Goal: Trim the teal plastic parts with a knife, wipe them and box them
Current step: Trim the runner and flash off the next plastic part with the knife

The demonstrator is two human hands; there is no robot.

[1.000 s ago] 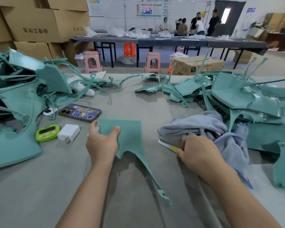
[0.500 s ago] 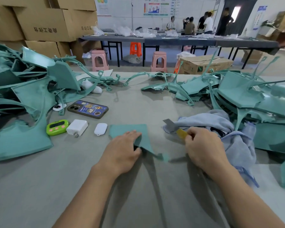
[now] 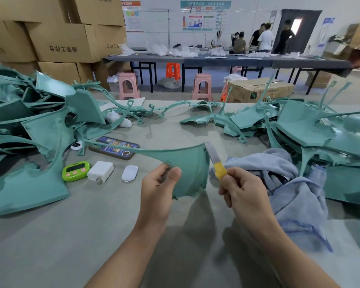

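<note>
Has raised the flat teal plastic part with a long thin arm (image 3: 191,169) off the grey table (image 3: 50,235), where it lay pressed flat half a second ago. Pinches it now in the left hand (image 3: 158,188) at its lower left edge, thumb on the near face, fingers curled behind. Holds it upright in the air, thin arm reaching left.

Grips in the right hand (image 3: 243,190) a small knife with a yellow-wrapped handle and bare grey blade (image 3: 215,161), fingers curled round the handle. Points the blade up along the part's right edge; cannot tell whether they touch.

Has a bunched blue-grey cloth (image 3: 289,183) just to the right. To the left, lying in a row: white oval case (image 3: 130,173), white charger (image 3: 100,171), green timer (image 3: 76,171). Further out, heaped teal parts left (image 3: 29,132) and right (image 3: 310,129).
</note>
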